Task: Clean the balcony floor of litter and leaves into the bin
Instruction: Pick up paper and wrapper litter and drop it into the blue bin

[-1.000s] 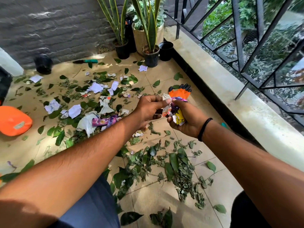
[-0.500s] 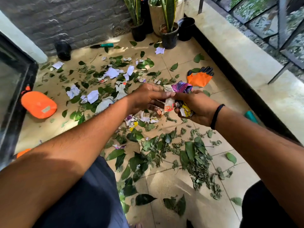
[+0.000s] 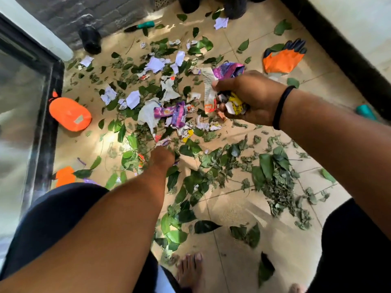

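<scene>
Half a second ago both hands were together over the wrappers; now the left hand (image 3: pixel 161 158) has dropped down to the floor (image 3: pixel 239 210) and reaches into the mess of leaves and small scraps near the person's knee. Its fingers are hidden behind the hand, so I cannot tell if they are spread or pinching something. The right hand (image 3: pixel 249 98) stays up above the floor and its fingers are curled tight round a bunch of wrappers (image 3: pixel 220 87) (purple, white, orange and yellow ones). The camera has also tipped down, so the plants at the back are almost gone from view. I think the job has only just started. One handful of litter is picked up, but lots is left. A purple wrapper (image 3: pixel 171 114) and a big white scrap (image 3: pixel 147 113) lie just past the left hand. Torn bits of paper (image 3: pixel 155 64) are spread farther back. Green leaves (image 3: pixel 273 172) lie in heaps close to the person and all over the tiles. An orange glove (image 3: pixel 282 60) lies near the wall, and an orange cap (image 3: pixel 69 114) sits by the glass door. No bin shows here, so nothing looks thrown away yet.
</scene>
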Available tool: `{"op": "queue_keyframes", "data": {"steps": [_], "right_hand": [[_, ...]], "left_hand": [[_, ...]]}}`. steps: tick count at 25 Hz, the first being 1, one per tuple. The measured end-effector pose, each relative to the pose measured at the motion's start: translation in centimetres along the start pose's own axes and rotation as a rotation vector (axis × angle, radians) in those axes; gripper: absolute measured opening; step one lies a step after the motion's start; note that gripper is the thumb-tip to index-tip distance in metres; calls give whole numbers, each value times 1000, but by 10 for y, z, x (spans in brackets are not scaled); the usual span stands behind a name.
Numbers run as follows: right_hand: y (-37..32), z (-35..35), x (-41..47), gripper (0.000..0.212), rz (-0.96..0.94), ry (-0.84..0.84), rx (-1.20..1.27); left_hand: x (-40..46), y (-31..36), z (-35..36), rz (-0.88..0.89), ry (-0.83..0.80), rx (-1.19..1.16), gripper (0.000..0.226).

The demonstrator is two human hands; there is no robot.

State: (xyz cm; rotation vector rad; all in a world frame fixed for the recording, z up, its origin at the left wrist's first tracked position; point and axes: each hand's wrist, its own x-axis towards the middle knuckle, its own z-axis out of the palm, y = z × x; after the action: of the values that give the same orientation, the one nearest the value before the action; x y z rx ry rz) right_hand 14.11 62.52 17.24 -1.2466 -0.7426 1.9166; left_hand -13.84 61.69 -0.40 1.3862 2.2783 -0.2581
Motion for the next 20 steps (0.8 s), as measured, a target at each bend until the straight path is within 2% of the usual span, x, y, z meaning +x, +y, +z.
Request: {"op": "queue_keyframes", "data": {"steps": [3,5,9,12,16,20], "right_hand": [[4,0,-3,12,28,-12,-26],[5,1,-6,12,41,-10,-21],[5,7,-3,12,46,28,-31],[6,16,2,11,65,0,8],[16,27,11,10,77,-35,-25],[22,33,20,10,115,-56,-63]], "left_hand": [[8,-11,12,-57,65,-84,38],[15,-23,13,-46,38,-117,43],[11,-42,23,135,-146,37,25],[4,-52,36,235,-196,114,38],[0,-66,42,235,-71,120,34],[-11,-68,29,139,270,-52,22]]}}
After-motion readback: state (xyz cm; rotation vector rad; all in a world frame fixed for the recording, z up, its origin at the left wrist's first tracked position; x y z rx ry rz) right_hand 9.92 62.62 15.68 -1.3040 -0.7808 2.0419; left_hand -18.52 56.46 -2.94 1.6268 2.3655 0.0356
